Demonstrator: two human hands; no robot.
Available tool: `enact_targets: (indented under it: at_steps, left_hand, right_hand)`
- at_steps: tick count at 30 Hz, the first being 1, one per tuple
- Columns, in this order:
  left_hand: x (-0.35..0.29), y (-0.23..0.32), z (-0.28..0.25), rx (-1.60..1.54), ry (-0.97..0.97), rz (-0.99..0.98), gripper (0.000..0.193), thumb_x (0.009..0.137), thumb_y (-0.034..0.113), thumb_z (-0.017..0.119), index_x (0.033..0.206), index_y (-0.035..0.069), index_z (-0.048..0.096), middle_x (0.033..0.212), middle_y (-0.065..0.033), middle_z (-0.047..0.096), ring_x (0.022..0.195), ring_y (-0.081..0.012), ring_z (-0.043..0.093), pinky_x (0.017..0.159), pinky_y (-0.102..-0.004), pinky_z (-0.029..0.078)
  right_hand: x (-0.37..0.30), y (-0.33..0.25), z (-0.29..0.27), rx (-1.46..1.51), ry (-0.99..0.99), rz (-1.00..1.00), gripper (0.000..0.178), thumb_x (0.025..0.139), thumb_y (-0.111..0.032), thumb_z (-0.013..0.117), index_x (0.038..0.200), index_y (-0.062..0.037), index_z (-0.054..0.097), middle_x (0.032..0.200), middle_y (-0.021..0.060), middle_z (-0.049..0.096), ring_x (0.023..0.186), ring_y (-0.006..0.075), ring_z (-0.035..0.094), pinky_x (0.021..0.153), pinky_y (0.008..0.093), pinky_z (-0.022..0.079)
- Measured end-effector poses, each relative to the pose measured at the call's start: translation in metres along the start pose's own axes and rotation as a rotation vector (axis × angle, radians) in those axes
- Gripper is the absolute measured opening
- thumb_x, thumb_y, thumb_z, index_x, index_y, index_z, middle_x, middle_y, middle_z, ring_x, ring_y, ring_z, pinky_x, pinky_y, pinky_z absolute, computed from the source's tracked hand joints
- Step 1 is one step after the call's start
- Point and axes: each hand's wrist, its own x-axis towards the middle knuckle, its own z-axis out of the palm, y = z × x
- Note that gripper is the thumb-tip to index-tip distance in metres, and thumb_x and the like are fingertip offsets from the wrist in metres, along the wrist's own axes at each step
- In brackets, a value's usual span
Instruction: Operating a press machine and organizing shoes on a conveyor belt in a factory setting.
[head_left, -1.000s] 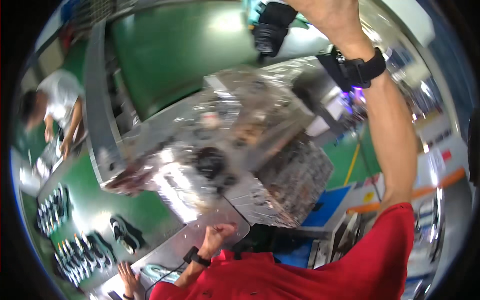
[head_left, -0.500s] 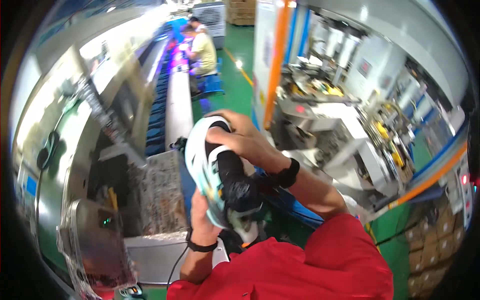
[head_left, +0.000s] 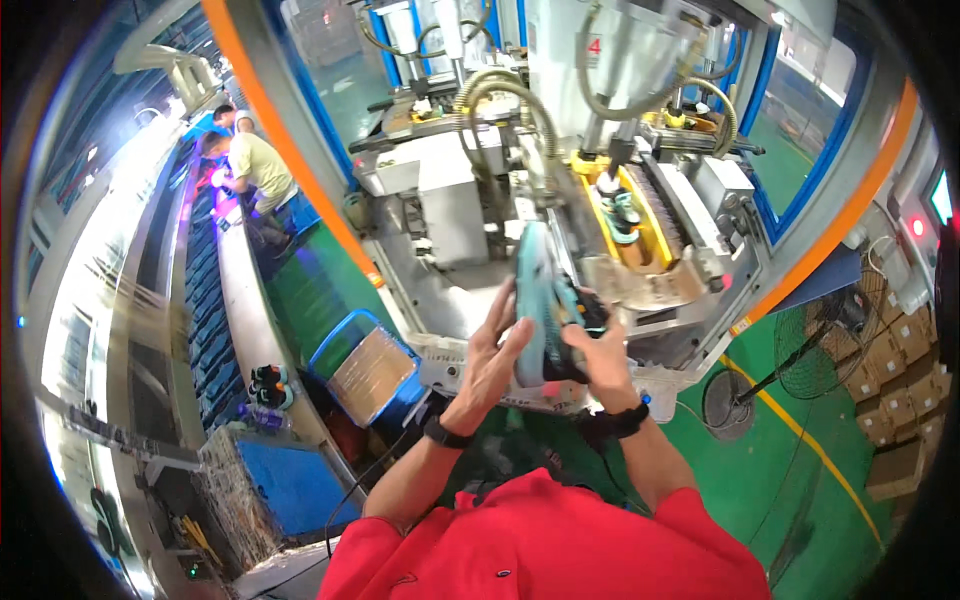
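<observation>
Between my two hands is a shoe (head_left: 535, 310) with a pale teal sole and a dark upper with small orange marks. It is tilted toe up, sole facing left. My left hand (head_left: 487, 362) presses fingers and thumb along the sole side. My right hand (head_left: 602, 362) grips the dark upper from the right, with the thumb on top. Just beyond, a machine station holds a yellow open mould (head_left: 655, 225) with another teal and dark shoe (head_left: 622, 215) in it, under a press ram.
Machine frame posts with orange edges (head_left: 262, 110) stand on both sides. A blue stool (head_left: 372, 370) is at the left, beside a conveyor (head_left: 235, 290) carrying a pair of shoes (head_left: 270, 387). Two people sit farther along it. A fan (head_left: 826, 340) and cartons (head_left: 915, 345) are at right.
My view has swung right, from the conveyor to the machine. The shoe moved with my hands and is now upright before the station, held from both sides.
</observation>
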Motion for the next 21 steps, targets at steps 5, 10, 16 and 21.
enact_targets:
  at_steps: [5,10,16,21]
  left_hand:
    - [0.128,-0.068,0.033,0.066,-0.108,-0.274,0.072,0.095,0.040,0.060,0.145,-0.004,0.032,0.128,-0.0146,0.057,0.109,-0.0224,0.058,0.091,-0.0341,0.047]
    - [0.265,-0.146,0.064,0.599,0.115,-0.160,0.088,0.077,0.046,0.074,0.131,-0.016,0.041,0.109,-0.0215,0.064,0.100,-0.0258,0.062,0.085,-0.0329,0.050]
    - [0.362,-0.197,0.100,0.742,0.183,-0.311,0.090,0.073,0.032,0.076,0.135,-0.014,0.031,0.133,-0.0329,0.047,0.124,-0.0416,0.049,0.104,-0.0422,0.040]
    - [0.377,-0.202,0.080,0.725,0.194,-0.359,0.053,0.070,0.014,0.068,0.115,-0.008,0.050,0.110,-0.0289,0.061,0.104,-0.0417,0.060,0.091,-0.0447,0.048]
  right_hand:
    - [0.019,-0.042,-0.093,-0.172,0.283,-0.175,0.061,0.069,-0.008,0.073,0.126,-0.0010,0.053,0.114,0.0075,0.059,0.101,0.0166,0.058,0.092,0.0303,0.046]
    - [0.011,-0.067,-0.157,-0.316,0.488,-0.330,0.063,0.073,-0.015,0.071,0.129,0.0031,0.050,0.120,0.0090,0.056,0.107,0.0187,0.055,0.097,0.0317,0.043]
    - [-0.010,-0.105,-0.167,-0.477,0.815,-0.317,0.061,0.072,-0.011,0.070,0.127,0.0041,0.050,0.117,0.0106,0.056,0.104,0.0199,0.055,0.096,0.0332,0.043]
    - [0.031,-0.140,-0.159,-0.795,0.831,-0.300,0.063,0.071,-0.010,0.067,0.129,0.0057,0.049,0.117,0.0102,0.057,0.102,0.0175,0.056,0.094,0.0309,0.044]
